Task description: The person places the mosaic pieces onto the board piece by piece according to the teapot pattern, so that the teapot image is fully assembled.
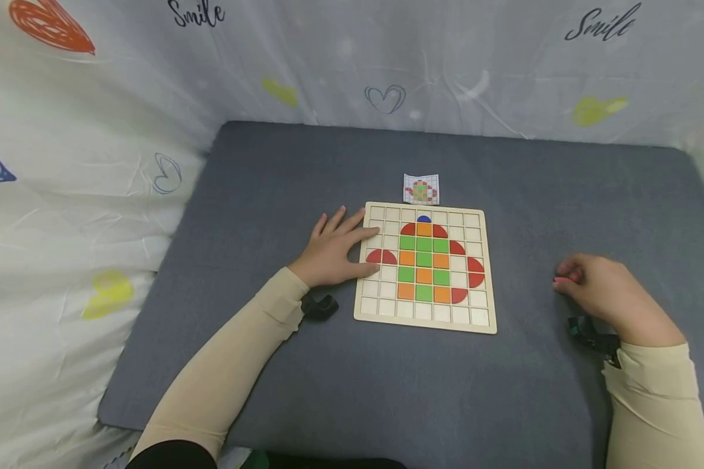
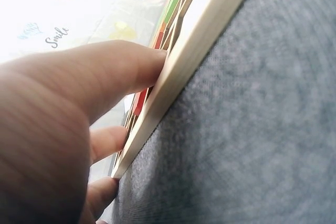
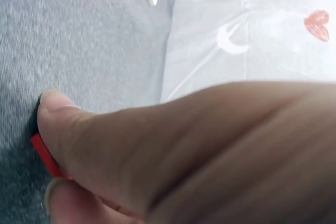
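Observation:
A square wooden grid board [image 1: 425, 320] lies on the table, with green, orange and red pieces and one blue piece set in its cells. My left hand [image 1: 334, 251] rests at the board's left edge, fingers spread, with the thumb and index fingertips over the rim. In the left wrist view the thumb [image 2: 121, 69] touches the board's side wall [image 2: 178, 72]. Off to the right of the board, my right hand [image 1: 613, 296] pinches a small red piece [image 3: 46, 156] between thumb and finger, close to the table. The piece's full outline is hidden by the fingers.
A small printed pattern card [image 1: 421, 189] lies just beyond the board's far edge. The dark grey table [image 1: 305, 384] meets a white printed curtain [image 1: 328, 58] at the back and left. Dark wrist straps [image 1: 319, 307] show at both cuffs.

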`<action>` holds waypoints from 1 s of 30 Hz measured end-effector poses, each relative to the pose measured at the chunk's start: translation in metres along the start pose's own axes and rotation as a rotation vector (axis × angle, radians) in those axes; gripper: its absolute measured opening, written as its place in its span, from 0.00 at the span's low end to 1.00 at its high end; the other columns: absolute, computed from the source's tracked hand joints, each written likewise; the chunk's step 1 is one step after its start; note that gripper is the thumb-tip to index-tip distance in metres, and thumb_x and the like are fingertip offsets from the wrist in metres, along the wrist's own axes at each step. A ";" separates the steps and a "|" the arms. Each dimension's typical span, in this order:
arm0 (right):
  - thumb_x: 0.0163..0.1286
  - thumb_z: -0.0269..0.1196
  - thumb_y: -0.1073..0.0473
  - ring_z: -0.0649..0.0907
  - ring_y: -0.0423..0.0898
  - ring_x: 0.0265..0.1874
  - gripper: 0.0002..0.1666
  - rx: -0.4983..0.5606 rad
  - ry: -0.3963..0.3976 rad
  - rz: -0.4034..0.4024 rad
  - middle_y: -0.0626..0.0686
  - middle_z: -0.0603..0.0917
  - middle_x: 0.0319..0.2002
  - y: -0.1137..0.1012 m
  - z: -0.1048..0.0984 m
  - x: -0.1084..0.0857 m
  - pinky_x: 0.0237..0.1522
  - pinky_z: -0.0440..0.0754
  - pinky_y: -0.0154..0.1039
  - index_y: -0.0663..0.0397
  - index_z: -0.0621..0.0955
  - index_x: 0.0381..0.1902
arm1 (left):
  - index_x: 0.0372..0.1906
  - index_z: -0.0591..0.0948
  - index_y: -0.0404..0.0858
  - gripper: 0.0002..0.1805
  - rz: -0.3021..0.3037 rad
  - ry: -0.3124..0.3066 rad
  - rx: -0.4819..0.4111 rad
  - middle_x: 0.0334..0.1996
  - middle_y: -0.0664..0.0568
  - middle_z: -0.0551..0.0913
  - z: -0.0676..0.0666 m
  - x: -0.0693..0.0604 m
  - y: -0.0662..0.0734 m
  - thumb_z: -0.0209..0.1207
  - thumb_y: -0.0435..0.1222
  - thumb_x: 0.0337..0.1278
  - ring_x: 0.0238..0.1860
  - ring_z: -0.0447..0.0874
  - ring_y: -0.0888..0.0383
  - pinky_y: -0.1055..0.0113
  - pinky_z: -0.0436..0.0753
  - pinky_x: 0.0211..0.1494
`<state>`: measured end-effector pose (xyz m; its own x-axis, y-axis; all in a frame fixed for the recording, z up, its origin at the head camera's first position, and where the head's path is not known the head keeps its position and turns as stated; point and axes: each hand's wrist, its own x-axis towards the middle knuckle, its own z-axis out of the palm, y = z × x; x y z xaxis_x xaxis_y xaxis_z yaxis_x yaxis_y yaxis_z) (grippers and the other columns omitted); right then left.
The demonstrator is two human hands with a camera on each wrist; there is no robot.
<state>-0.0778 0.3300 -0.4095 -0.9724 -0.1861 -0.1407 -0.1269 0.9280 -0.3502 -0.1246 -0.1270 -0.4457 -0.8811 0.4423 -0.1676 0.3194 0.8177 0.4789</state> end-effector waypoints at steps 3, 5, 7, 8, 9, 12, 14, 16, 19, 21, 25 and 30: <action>0.67 0.73 0.63 0.76 0.42 0.25 0.07 -0.001 0.011 -0.048 0.49 0.81 0.25 -0.004 0.002 0.001 0.29 0.72 0.43 0.61 0.84 0.33 | 0.81 0.68 0.56 0.43 0.000 0.001 -0.006 0.87 0.56 0.46 -0.001 -0.001 0.000 0.65 0.63 0.63 0.87 0.32 0.48 0.43 0.31 0.84; 0.66 0.74 0.64 0.76 0.42 0.25 0.07 0.000 0.018 -0.084 0.48 0.81 0.24 -0.008 0.004 0.002 0.29 0.73 0.43 0.60 0.85 0.32 | 0.81 0.68 0.56 0.43 0.001 0.002 -0.006 0.87 0.56 0.46 -0.001 -0.001 0.000 0.65 0.63 0.63 0.87 0.32 0.48 0.43 0.31 0.84; 0.64 0.75 0.65 0.75 0.41 0.24 0.07 0.000 0.031 -0.113 0.47 0.80 0.24 -0.012 0.007 0.002 0.29 0.73 0.42 0.59 0.84 0.31 | 0.81 0.68 0.56 0.43 0.000 0.004 -0.004 0.87 0.56 0.46 -0.001 -0.001 0.000 0.64 0.63 0.63 0.87 0.32 0.47 0.43 0.31 0.85; 0.64 0.75 0.65 0.75 0.41 0.24 0.08 0.004 0.034 -0.123 0.46 0.79 0.24 -0.014 0.007 0.002 0.29 0.73 0.42 0.59 0.84 0.30 | 0.81 0.68 0.57 0.43 -0.001 0.004 -0.001 0.87 0.56 0.47 0.000 -0.001 0.000 0.64 0.63 0.63 0.87 0.32 0.47 0.43 0.31 0.85; 0.64 0.75 0.65 0.75 0.41 0.24 0.08 0.007 0.034 -0.129 0.47 0.79 0.23 -0.017 0.008 0.002 0.28 0.72 0.42 0.59 0.84 0.30 | 0.81 0.68 0.57 0.43 -0.002 0.005 0.002 0.87 0.56 0.47 0.000 0.000 0.000 0.64 0.63 0.63 0.87 0.32 0.47 0.43 0.31 0.85; 0.65 0.75 0.65 0.74 0.41 0.24 0.09 0.018 0.027 -0.137 0.46 0.78 0.23 -0.026 0.009 0.002 0.27 0.71 0.41 0.58 0.83 0.31 | 0.81 0.68 0.57 0.43 -0.002 0.009 0.009 0.87 0.56 0.47 0.001 0.000 0.000 0.64 0.63 0.63 0.87 0.32 0.47 0.43 0.31 0.85; 0.66 0.74 0.64 0.73 0.41 0.23 0.09 0.030 0.005 -0.139 0.46 0.77 0.24 -0.034 0.010 0.002 0.27 0.70 0.40 0.57 0.82 0.32 | 0.81 0.68 0.57 0.43 -0.002 0.011 0.012 0.87 0.56 0.47 0.001 0.000 0.000 0.64 0.63 0.64 0.87 0.32 0.47 0.43 0.31 0.85; 0.68 0.73 0.63 0.72 0.41 0.23 0.08 0.038 -0.011 -0.141 0.46 0.76 0.24 -0.044 0.009 0.002 0.26 0.69 0.38 0.56 0.82 0.34 | 0.81 0.69 0.57 0.43 -0.001 0.012 0.013 0.87 0.56 0.47 0.002 0.000 -0.001 0.64 0.63 0.64 0.87 0.32 0.47 0.43 0.32 0.85; 0.69 0.72 0.62 0.71 0.42 0.22 0.07 0.056 -0.029 -0.148 0.46 0.75 0.24 -0.059 0.007 0.002 0.25 0.68 0.37 0.55 0.83 0.36 | 0.81 0.68 0.57 0.43 0.001 0.012 0.012 0.87 0.56 0.47 0.002 0.001 -0.001 0.64 0.64 0.64 0.87 0.32 0.47 0.43 0.32 0.85; 0.67 0.73 0.62 0.71 0.42 0.22 0.06 0.060 -0.011 -0.173 0.46 0.76 0.25 -0.071 0.005 0.003 0.24 0.69 0.36 0.55 0.84 0.36 | 0.81 0.68 0.57 0.43 0.000 0.013 0.009 0.87 0.56 0.47 0.002 0.001 -0.001 0.64 0.63 0.64 0.87 0.32 0.47 0.43 0.31 0.85; 0.63 0.77 0.65 0.74 0.42 0.26 0.08 0.077 0.026 -0.257 0.47 0.79 0.28 -0.095 0.006 0.009 0.26 0.72 0.36 0.55 0.87 0.36 | 0.81 0.68 0.57 0.43 -0.003 0.010 0.012 0.87 0.57 0.47 0.001 0.000 -0.001 0.63 0.64 0.64 0.87 0.32 0.47 0.43 0.31 0.85; 0.63 0.75 0.67 0.78 0.44 0.31 0.08 0.110 0.004 -0.340 0.49 0.85 0.34 -0.126 0.009 0.017 0.31 0.78 0.38 0.56 0.89 0.41 | 0.81 0.68 0.58 0.43 0.001 0.006 0.009 0.87 0.57 0.46 0.002 0.001 -0.002 0.63 0.64 0.64 0.87 0.32 0.47 0.43 0.31 0.85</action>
<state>-0.0764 0.2066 -0.3760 -0.8788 -0.4771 0.0045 -0.4221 0.7730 -0.4736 -0.1252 -0.1275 -0.4482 -0.8829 0.4408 -0.1618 0.3232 0.8205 0.4716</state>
